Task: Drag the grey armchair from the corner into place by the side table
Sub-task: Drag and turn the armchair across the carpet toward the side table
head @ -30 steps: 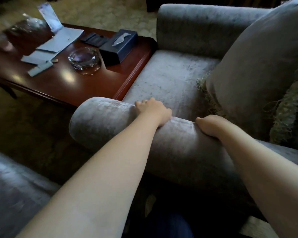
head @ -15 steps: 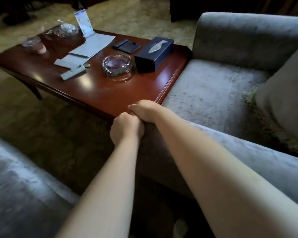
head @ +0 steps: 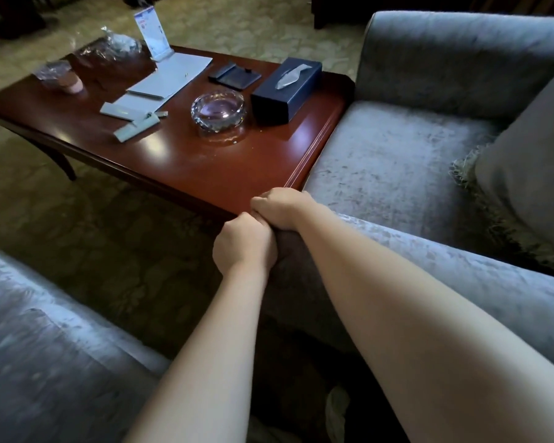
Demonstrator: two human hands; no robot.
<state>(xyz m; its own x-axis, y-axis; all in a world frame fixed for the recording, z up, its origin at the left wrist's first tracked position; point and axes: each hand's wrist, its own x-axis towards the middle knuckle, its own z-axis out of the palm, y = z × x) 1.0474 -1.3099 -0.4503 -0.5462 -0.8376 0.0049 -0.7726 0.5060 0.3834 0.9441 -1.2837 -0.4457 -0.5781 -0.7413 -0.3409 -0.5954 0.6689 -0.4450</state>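
Since a second ago our hands have slid along the near armrest (head: 435,263) from its top to its front end, and they now touch each other. At the lower left we see part of another grey seat (head: 45,353). Beyond it the wooden side table (head: 205,174) carries papers (head: 170,75), a glass ashtray (head: 218,111) and a dark tissue box (head: 285,91). Our left hand (head: 242,244) is curled against the armrest's end and our right hand (head: 282,207) is curled over its top, both gripping. The grey armchair (head: 397,161) stands right against the table's end, with a fringed cushion (head: 531,161) on its seat.
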